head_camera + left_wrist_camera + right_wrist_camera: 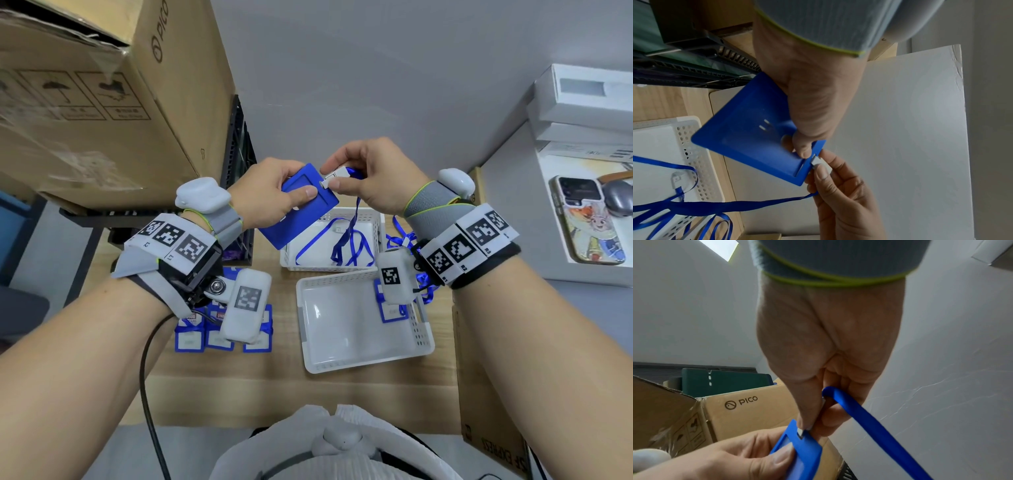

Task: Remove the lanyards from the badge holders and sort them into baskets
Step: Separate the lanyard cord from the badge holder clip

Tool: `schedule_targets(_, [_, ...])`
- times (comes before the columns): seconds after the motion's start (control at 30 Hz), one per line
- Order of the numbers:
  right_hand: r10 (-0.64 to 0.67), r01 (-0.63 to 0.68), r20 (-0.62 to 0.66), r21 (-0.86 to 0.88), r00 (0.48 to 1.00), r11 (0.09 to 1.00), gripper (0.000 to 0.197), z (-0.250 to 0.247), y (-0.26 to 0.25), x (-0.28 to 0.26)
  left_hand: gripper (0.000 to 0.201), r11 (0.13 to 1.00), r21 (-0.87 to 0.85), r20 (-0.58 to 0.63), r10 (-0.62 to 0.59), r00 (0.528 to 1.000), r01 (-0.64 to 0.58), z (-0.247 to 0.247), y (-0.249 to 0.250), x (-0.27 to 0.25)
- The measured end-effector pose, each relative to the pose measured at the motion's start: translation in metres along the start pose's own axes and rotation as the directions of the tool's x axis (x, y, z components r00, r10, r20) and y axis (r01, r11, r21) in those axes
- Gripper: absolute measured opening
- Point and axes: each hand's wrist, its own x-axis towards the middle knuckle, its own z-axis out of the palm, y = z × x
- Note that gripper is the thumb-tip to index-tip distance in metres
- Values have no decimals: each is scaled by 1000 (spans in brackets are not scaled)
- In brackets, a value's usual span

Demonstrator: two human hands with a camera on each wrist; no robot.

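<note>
My left hand [274,195] grips a blue badge holder [301,209] in the air above the table, thumb on its face. The same badge holder [752,138] shows its back in the left wrist view. My right hand [370,178] pinches the white lanyard clip [334,178] at the holder's top slot. The clip [819,162] still sits in the slot. Its blue lanyard [352,226] hangs down over the far white basket [375,219], which holds other blue lanyards. The lanyard [869,423] runs out from under my right hand's fingers. The near white basket [342,363] holds one badge holder.
Several blue badge holders [222,329] with lanyards lie on the wooden table [274,387] at front left. More lanyards [404,240] lie right of the far basket. A large cardboard box [102,102] stands at left, a black crate [239,164] beside it. A phone [589,222] lies at right.
</note>
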Motion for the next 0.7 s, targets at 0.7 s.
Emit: schedule_targets(0.7, [94, -82, 117, -105, 989, 991, 18, -7, 15, -2, 7, 995, -86, 51, -40, 998, 44, 4, 1, -3])
